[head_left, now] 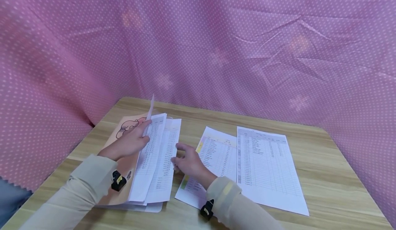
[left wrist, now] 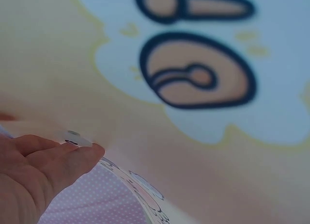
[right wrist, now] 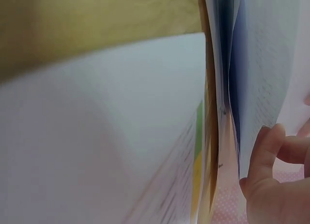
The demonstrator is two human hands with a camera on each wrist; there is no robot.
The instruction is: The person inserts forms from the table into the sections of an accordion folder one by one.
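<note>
A peach folder (head_left: 128, 164) with cartoon drawings lies at the left of the table, its cover partly raised. My left hand (head_left: 131, 142) holds the cover's edge; in the left wrist view the fingertips (left wrist: 97, 150) pinch it. Inside are white printed sheets, one (head_left: 153, 147) nearer the cover and another (head_left: 168, 154) further right. My right hand (head_left: 193, 163) pinches the right edge of the sheets between thumb and fingers. The right wrist view shows those fingers (right wrist: 266, 153) at the edge of a printed sheet (right wrist: 266, 64); how many sheets they hold, I cannot tell.
Right of the folder lies a printed sheet (head_left: 219, 151) with yellow and green marks, partly under my right forearm. Another printed sheet (head_left: 266, 161) overlaps its right side. A pink dotted cloth (head_left: 198, 51) hangs behind the wooden table (head_left: 334, 182).
</note>
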